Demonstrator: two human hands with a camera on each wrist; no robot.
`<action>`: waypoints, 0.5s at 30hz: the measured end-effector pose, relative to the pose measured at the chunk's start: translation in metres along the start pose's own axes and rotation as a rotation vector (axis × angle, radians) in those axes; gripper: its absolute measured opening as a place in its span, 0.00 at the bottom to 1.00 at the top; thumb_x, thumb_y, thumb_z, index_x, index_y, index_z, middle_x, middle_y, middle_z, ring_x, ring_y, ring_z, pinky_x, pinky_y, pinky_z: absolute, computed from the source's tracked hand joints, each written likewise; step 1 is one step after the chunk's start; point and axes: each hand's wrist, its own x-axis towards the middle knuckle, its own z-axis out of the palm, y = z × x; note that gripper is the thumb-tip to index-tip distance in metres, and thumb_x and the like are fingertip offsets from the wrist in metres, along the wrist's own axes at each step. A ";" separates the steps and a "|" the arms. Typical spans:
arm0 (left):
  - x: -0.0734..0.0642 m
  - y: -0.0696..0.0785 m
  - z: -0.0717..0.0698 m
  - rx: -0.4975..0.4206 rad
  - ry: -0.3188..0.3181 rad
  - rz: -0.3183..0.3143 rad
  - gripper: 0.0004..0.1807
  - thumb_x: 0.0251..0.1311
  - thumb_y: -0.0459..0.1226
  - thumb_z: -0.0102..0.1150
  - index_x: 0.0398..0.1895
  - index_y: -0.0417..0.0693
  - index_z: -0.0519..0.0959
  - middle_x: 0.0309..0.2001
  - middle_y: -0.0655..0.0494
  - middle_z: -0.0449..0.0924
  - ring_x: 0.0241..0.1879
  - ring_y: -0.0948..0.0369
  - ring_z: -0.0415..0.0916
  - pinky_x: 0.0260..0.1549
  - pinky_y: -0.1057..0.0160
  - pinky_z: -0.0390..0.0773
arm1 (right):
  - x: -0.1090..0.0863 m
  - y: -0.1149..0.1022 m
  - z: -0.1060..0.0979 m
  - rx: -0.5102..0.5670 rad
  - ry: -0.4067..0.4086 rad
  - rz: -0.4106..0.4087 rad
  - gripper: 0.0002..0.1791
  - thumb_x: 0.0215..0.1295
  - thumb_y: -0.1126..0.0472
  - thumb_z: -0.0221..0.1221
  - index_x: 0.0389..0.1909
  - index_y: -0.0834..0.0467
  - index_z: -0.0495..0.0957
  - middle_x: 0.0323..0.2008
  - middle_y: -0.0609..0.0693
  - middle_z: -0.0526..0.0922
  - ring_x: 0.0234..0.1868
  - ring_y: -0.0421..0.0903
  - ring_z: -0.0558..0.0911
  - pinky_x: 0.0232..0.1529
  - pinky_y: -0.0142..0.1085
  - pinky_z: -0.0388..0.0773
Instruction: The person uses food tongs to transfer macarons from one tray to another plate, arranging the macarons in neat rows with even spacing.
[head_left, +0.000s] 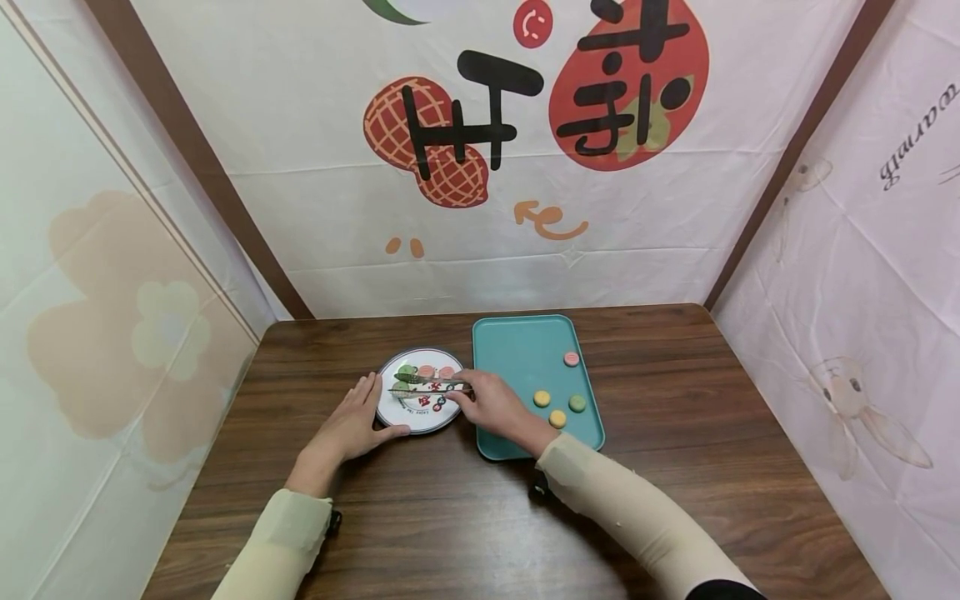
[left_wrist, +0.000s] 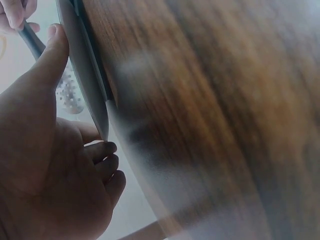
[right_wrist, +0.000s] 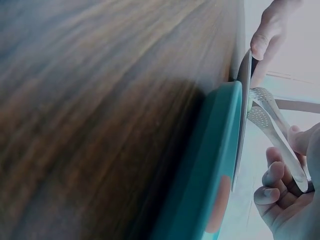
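A white plate (head_left: 415, 423) with a dark rim lies left of centre in the head view. My left hand (head_left: 356, 427) holds its near-left edge, fingers along the left side and thumb at the front rim. Metal tongs (head_left: 437, 391) reach across the plate, gripped in my right hand (head_left: 491, 406) by the handle end. Their perforated tips (right_wrist: 260, 115) are spread around a green macaron (head_left: 402, 389), close over the plate. Behind the tongs sit another green macaron (head_left: 407, 370) and two pink macarons, one in the middle (head_left: 426, 372) and one to the right (head_left: 447, 372).
A teal tray (head_left: 517, 346) stands just right of the plate, partly under my right forearm. It bears a pink macaron (head_left: 572, 359), a green macaron (head_left: 577, 403) and two yellow macarons (head_left: 542, 398). A printed cloth wall (head_left: 495, 283) rises behind the wooden table (head_left: 442, 517).
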 end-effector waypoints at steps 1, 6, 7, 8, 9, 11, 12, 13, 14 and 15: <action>0.000 0.000 0.000 -0.001 -0.001 0.000 0.68 0.66 0.70 0.62 0.86 0.30 0.42 0.86 0.30 0.39 0.85 0.36 0.37 0.83 0.37 0.44 | 0.000 0.000 0.001 0.000 0.002 -0.001 0.16 0.81 0.50 0.61 0.54 0.57 0.86 0.37 0.43 0.84 0.31 0.36 0.78 0.32 0.31 0.78; 0.000 0.001 0.000 -0.009 -0.001 -0.002 0.68 0.66 0.69 0.63 0.86 0.30 0.42 0.86 0.30 0.38 0.85 0.36 0.36 0.83 0.37 0.44 | 0.002 0.003 0.003 -0.005 0.005 -0.004 0.14 0.81 0.51 0.63 0.53 0.56 0.86 0.35 0.43 0.84 0.29 0.36 0.77 0.31 0.32 0.78; 0.000 0.001 0.000 -0.011 0.000 -0.002 0.68 0.66 0.69 0.63 0.86 0.30 0.42 0.86 0.30 0.38 0.85 0.36 0.36 0.83 0.37 0.44 | 0.002 0.003 0.004 -0.004 0.004 -0.003 0.13 0.80 0.51 0.63 0.53 0.56 0.86 0.35 0.43 0.83 0.29 0.36 0.77 0.31 0.32 0.78; 0.000 0.001 0.000 -0.010 0.001 -0.002 0.68 0.66 0.69 0.63 0.86 0.30 0.42 0.86 0.30 0.38 0.85 0.36 0.36 0.83 0.37 0.44 | 0.002 0.003 0.004 -0.003 0.003 -0.004 0.13 0.80 0.51 0.63 0.53 0.56 0.86 0.35 0.43 0.83 0.29 0.36 0.77 0.31 0.32 0.78; 0.000 0.001 0.000 -0.009 0.001 -0.002 0.68 0.66 0.69 0.63 0.86 0.29 0.42 0.86 0.30 0.39 0.85 0.36 0.36 0.83 0.37 0.44 | 0.002 0.003 0.004 -0.002 0.003 -0.004 0.13 0.80 0.52 0.63 0.53 0.56 0.86 0.35 0.43 0.83 0.29 0.36 0.77 0.31 0.32 0.78; 0.000 0.001 0.000 -0.005 0.002 0.000 0.67 0.66 0.69 0.63 0.86 0.29 0.42 0.86 0.30 0.39 0.85 0.36 0.37 0.83 0.37 0.44 | 0.003 0.002 0.004 -0.003 0.003 -0.008 0.14 0.80 0.52 0.63 0.53 0.57 0.86 0.35 0.44 0.84 0.29 0.37 0.77 0.31 0.32 0.78; 0.000 0.001 0.000 -0.003 0.002 0.000 0.67 0.66 0.69 0.63 0.86 0.29 0.43 0.86 0.30 0.39 0.85 0.36 0.37 0.83 0.37 0.45 | 0.003 0.002 0.005 -0.005 0.003 -0.009 0.14 0.80 0.52 0.63 0.54 0.58 0.86 0.35 0.44 0.84 0.29 0.37 0.77 0.31 0.33 0.78; 0.000 0.001 0.000 -0.003 0.001 0.000 0.67 0.66 0.69 0.63 0.86 0.29 0.43 0.86 0.30 0.39 0.85 0.36 0.37 0.83 0.37 0.45 | 0.003 0.002 0.005 -0.009 0.003 -0.011 0.14 0.80 0.52 0.63 0.54 0.58 0.86 0.36 0.45 0.84 0.29 0.37 0.77 0.31 0.33 0.78; 0.000 0.001 0.000 -0.002 0.000 0.000 0.67 0.66 0.69 0.63 0.86 0.29 0.43 0.86 0.30 0.39 0.85 0.36 0.37 0.83 0.37 0.45 | 0.003 0.001 0.005 -0.012 0.003 -0.012 0.15 0.81 0.53 0.63 0.55 0.58 0.86 0.36 0.45 0.85 0.29 0.37 0.77 0.32 0.33 0.78; 0.000 0.001 -0.001 -0.002 -0.001 0.000 0.67 0.66 0.69 0.63 0.86 0.29 0.43 0.86 0.30 0.39 0.85 0.36 0.37 0.83 0.37 0.45 | 0.003 0.001 0.005 -0.017 0.000 -0.012 0.15 0.81 0.53 0.62 0.55 0.58 0.86 0.37 0.46 0.85 0.30 0.37 0.77 0.32 0.33 0.78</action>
